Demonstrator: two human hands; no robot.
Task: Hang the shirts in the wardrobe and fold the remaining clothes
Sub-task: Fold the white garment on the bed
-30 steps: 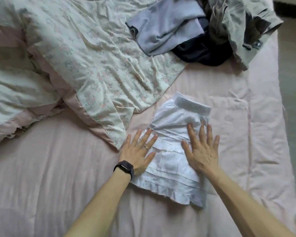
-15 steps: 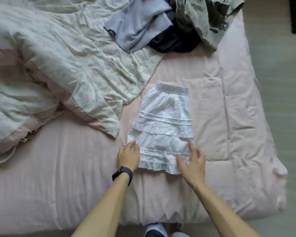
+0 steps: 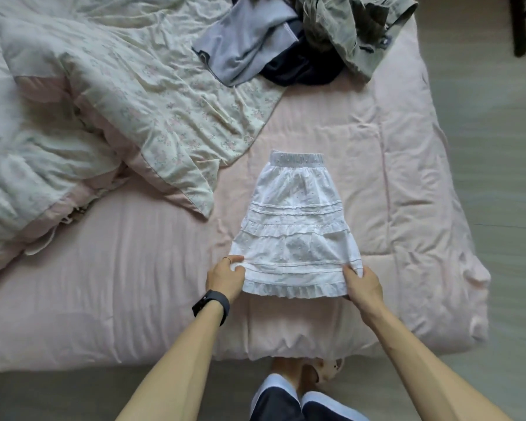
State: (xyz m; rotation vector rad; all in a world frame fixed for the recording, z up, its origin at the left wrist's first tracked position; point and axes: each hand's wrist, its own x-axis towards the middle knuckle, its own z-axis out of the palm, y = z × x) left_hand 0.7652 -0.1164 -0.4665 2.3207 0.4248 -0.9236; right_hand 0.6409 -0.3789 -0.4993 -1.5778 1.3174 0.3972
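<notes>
Now | left hand [image 3: 225, 276], right hand [image 3: 362, 284]: fingers pinch white skirt [image 3: 295, 232] hem corners | on pink bed [image 3: 119, 268]

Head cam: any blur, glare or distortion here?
Head view: soft even light, no glare; white skirt sharp; left hand and right hand gripping its hem crisp; floral duvet goes soft toward the left edge; wide angle slightly bows the pink comforter.

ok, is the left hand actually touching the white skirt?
Touching. The head view shows the left hand pinching the white skirt at its lower left corner, with no gap between them.
</notes>
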